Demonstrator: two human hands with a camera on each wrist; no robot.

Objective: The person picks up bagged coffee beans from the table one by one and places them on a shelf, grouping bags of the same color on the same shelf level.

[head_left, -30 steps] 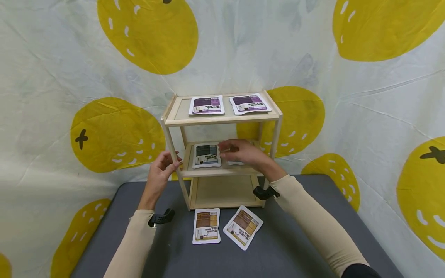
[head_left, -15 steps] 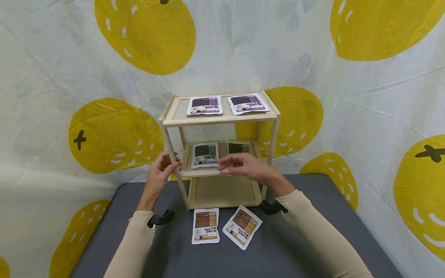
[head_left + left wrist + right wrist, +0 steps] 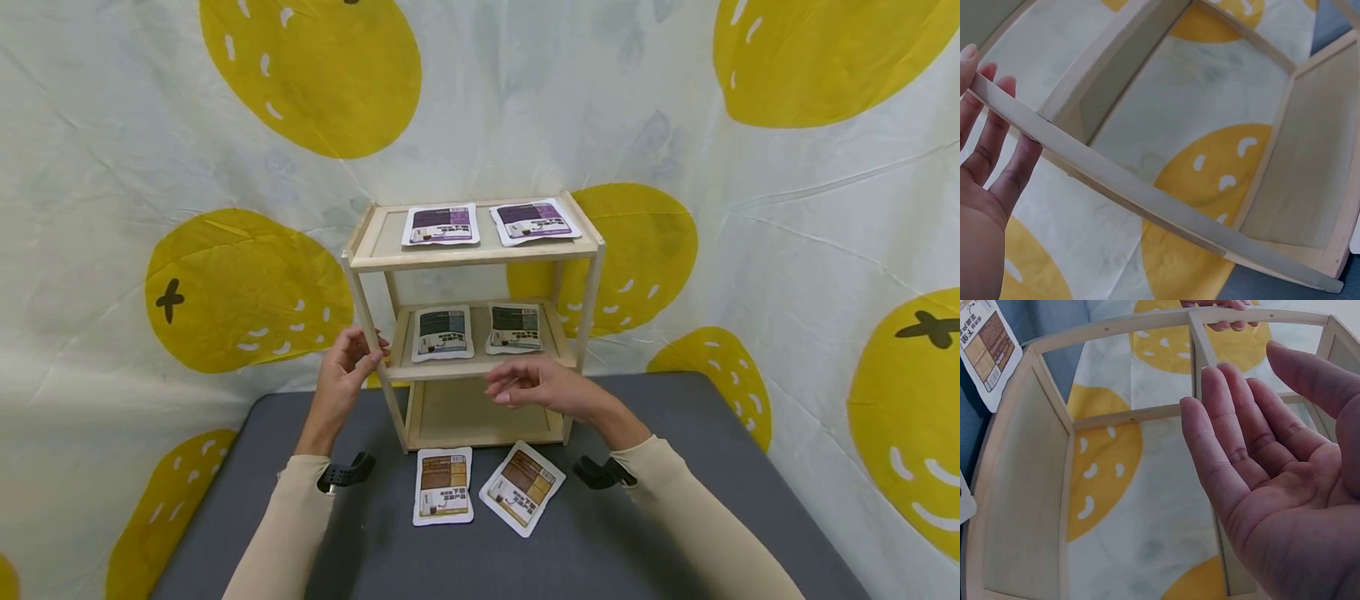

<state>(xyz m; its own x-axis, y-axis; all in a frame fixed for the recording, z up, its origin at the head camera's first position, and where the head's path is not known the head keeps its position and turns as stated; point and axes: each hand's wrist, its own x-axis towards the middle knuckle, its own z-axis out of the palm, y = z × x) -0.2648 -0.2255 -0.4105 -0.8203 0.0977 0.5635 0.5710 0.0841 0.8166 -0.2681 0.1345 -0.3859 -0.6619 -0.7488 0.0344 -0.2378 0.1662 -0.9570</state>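
My left hand (image 3: 347, 367) rested against the rack's (image 3: 474, 254) front left post (image 3: 369, 333), fingers straight along the wood; the wrist view cut off my thumb, so I could not tell whether it wrapped the post. On the middle shelf lay two dark pouches (image 3: 443, 332), side by side, their print too small to read. My right hand (image 3: 534, 389) hung loose and empty in front of the bottom shelf, fingers relaxed, touching nothing. Below it, two brown pouches (image 3: 443, 486) lay on the grey table (image 3: 675, 517), just before the rack. Two purple pouches (image 3: 442, 225) sat on top.
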